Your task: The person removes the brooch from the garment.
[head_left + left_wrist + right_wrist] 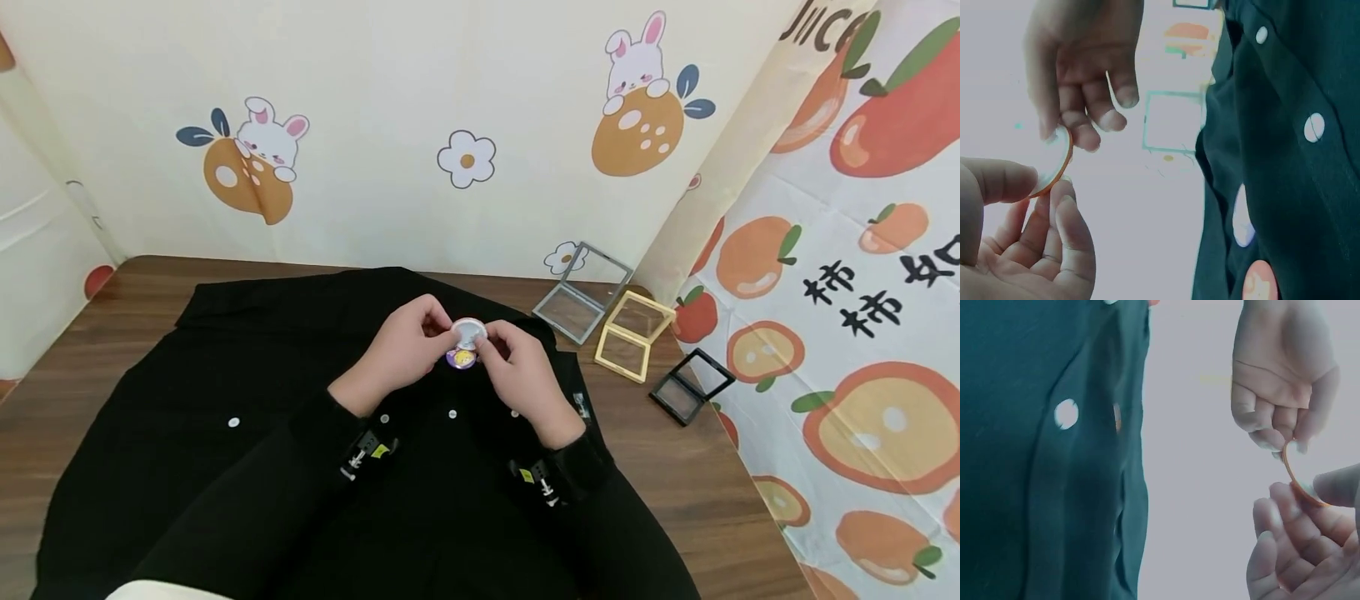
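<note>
Between both hands is a round button badge, silvery back (468,332) up, orange rim (1300,481) showing in the right wrist view. My left hand (400,350) pinches its left edge, thumb on the silvery side and fingertips beneath. On the opposite edge, the thumb and fingers of my right hand (525,375) pinch it too. Just below the held badge in the head view, a purple-rimmed badge (461,359) with a yellow middle shows against a black shirt (262,358). The shirt lies spread out with white buttons (234,422) on it. An orange badge (1260,281) shows at the left wrist view's bottom edge.
To the right on the wooden table (675,483) stand three hinged, clear-paned frames: grey (568,310), yellow (622,346) and black (678,400). A rabbit-printed curtain (375,167) borders the back edge, and a fruit-printed cloth (825,275) hangs at the right.
</note>
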Demonstrator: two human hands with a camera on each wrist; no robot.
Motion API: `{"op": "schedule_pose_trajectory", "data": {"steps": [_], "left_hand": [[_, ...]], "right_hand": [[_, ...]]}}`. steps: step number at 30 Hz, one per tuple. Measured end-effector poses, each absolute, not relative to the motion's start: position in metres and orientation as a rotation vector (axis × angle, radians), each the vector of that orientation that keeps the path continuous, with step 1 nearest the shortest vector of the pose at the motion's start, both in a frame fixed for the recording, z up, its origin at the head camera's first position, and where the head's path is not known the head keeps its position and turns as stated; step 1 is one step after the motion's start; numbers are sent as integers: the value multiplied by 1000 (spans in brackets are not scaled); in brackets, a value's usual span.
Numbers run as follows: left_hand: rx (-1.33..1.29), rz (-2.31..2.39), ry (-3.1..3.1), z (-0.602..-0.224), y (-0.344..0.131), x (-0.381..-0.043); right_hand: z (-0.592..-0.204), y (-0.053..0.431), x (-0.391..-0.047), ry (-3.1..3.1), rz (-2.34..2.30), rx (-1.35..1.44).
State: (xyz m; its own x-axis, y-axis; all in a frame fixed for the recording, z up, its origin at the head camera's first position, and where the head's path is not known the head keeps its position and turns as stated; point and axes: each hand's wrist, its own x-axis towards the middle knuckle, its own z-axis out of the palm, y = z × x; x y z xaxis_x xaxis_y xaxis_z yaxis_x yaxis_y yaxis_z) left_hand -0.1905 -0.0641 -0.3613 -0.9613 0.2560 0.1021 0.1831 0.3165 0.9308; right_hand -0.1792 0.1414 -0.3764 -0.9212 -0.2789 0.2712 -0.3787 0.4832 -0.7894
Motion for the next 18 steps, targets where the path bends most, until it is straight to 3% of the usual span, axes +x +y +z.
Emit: {"op": "schedule_pose_trajectory", "data": {"steps": [18], "left_hand": [[640, 1752, 2603, -348, -75, -161]], "right_hand": [[-357, 149, -172, -2505, 1615, 986]]}}
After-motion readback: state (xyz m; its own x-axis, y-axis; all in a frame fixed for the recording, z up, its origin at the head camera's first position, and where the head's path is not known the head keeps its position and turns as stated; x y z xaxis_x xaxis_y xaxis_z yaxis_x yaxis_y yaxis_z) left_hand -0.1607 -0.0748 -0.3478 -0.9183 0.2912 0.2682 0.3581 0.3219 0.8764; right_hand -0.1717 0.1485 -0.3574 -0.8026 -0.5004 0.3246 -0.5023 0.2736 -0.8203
